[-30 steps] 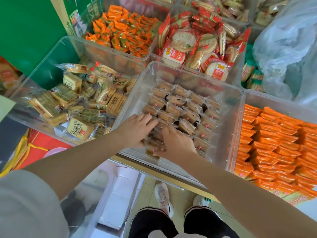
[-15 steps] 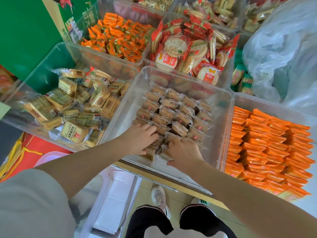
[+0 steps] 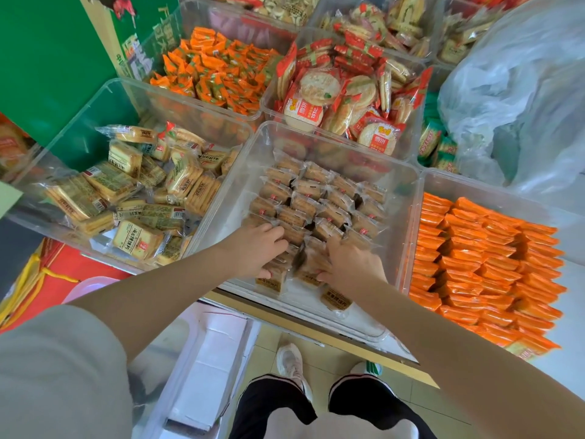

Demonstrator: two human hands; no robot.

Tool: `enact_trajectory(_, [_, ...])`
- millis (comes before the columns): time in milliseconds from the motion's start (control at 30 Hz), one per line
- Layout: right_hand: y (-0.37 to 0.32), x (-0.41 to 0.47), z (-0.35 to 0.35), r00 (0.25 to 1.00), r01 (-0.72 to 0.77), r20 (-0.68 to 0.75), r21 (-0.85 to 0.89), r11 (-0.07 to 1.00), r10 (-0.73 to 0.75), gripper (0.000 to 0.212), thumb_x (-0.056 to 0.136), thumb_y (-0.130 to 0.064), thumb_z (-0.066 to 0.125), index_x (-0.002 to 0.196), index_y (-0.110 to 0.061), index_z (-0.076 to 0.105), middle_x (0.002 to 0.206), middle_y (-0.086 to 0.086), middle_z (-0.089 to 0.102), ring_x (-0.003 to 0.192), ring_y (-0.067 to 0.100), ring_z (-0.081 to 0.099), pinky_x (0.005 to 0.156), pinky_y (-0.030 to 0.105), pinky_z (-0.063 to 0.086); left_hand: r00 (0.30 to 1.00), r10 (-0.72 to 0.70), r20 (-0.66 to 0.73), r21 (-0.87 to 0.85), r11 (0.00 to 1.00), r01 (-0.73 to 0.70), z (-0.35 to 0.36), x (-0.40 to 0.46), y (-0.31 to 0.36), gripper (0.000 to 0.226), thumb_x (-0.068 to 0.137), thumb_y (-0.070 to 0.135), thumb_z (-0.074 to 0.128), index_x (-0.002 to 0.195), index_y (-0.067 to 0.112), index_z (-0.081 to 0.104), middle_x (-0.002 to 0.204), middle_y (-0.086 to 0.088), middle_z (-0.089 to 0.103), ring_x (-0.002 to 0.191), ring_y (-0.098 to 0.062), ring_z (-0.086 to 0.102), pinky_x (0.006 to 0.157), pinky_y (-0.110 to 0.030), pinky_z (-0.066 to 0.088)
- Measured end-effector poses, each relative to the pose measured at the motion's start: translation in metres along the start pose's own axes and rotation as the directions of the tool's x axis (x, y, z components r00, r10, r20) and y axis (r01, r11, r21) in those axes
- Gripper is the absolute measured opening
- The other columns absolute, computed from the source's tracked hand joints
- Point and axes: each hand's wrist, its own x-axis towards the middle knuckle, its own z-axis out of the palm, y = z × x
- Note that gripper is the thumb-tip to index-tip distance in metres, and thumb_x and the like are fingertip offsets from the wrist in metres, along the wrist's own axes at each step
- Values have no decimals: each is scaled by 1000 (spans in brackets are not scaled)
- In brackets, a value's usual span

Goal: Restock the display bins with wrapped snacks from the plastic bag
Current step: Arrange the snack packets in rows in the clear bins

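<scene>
The clear middle bin [image 3: 232,198] holds tidy rows of brown wrapped snacks [image 3: 316,201]. Both my hands are inside its near end. My left hand [image 3: 253,251] curls over a few packets, thumb underneath at the front. My right hand [image 3: 353,267] grips the neighbouring packets, with fingers on top and thumb at the side. A small bunch of packets [image 3: 304,264] stands squeezed between the two hands. One loose packet [image 3: 336,300] lies flat by the bin's front wall. The translucent plastic bag [image 3: 522,99] bulges at the upper right.
Around the middle bin stand a bin of yellow biscuit packs [image 3: 133,198] on the left, orange packets [image 3: 481,267] stacked on the right, and orange candies [image 3: 218,71] and round rice crackers [image 3: 342,93] behind. A white box [image 3: 209,369] and my feet are below the shelf edge.
Both hands have shifted slightly toward the bin's near edge and closed in on a bunch of packets. One loose packet now shows by the front wall.
</scene>
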Motion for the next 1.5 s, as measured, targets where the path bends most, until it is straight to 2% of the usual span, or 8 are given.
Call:
enact_trajectory(133, [-14, 5, 11, 996, 67, -44, -152, 986, -74, 36, 89, -35, 62, 103, -13, 39, 80, -2, 54, 62, 18, 50, 53, 31, 38, 1000, -20, -4, 11, 1000, 20, -3, -1, 3, 53, 85, 47, 58, 124, 14, 45, 118, -4, 42, 106, -21, 44, 81, -33, 43])
enact_trajectory(233, [-19, 6, 15, 990, 118, -47, -241, 963, -133, 43, 87, -38, 64, 112, -13, 40, 95, 2, 64, 81, 23, 62, 56, 31, 39, 999, -40, 6, 3, 999, 40, -6, -3, 8, 51, 85, 45, 59, 123, 13, 45, 117, -4, 42, 106, -21, 44, 81, -33, 43])
enact_trajectory(400, [2, -2, -5, 993, 114, 35, -18, 993, -113, 37, 90, -43, 57, 119, -24, 45, 97, -1, 61, 84, 21, 61, 64, 33, 52, 998, -55, 24, -117, 991, 57, -18, -4, 1, 41, 87, 44, 55, 117, 17, 51, 115, -1, 48, 102, -17, 46, 81, -28, 42])
enact_trajectory(900, [179, -57, -58, 841, -66, -459, 439, 896, 287, 9, 88, -18, 56, 80, -16, 59, 73, 6, 63, 71, 30, 58, 63, 40, 50, 948, 8, -319, -330, 936, -119, -146, 85, 76, 20, 93, 32, 52, 108, 21, 59, 105, 10, 57, 82, -5, 51, 66, -21, 43])
enact_trajectory(1200, [318, -53, -92, 672, -176, -484, 631, 756, 560, 28, 92, -23, 55, 116, -7, 57, 113, 7, 56, 95, 22, 55, 77, 23, 34, 886, -52, -460, -492, 846, -206, -232, 198, 142, 20, 91, 27, 56, 104, 13, 62, 98, 5, 60, 85, -12, 58, 77, -32, 50])
enact_trajectory(1367, [375, 4, -111, 705, -162, -212, 881, 444, 677, 33, 89, -40, 57, 113, -17, 54, 105, 0, 51, 100, 19, 48, 79, 27, 36, 870, -212, -445, -582, 807, -102, -237, 249, 164, 17, 91, 24, 57, 103, 14, 64, 95, 6, 62, 83, -10, 58, 73, -25, 48])
enact_trajectory(1433, [381, 22, -113, 732, -121, -278, 846, 520, 622, 58, 88, -38, 60, 137, -18, 37, 129, 7, 45, 117, 24, 46, 89, 35, 42, 848, -273, -454, -610, 789, -73, -231, 261, 166, 16, 91, 24, 56, 102, 16, 64, 95, 7, 62, 82, -8, 57, 68, -17, 44])
enact_trajectory(1500, [380, 31, -113, 771, -119, -452, 589, 799, 448, 65, 90, -27, 57, 146, -28, 23, 136, 12, 36, 117, 28, 43, 90, 39, 45, 848, -307, -432, -632, 774, -42, -224, 265, 169, 15, 91, 25, 56, 101, 17, 64, 93, 9, 61, 82, -7, 57, 67, -18, 45])
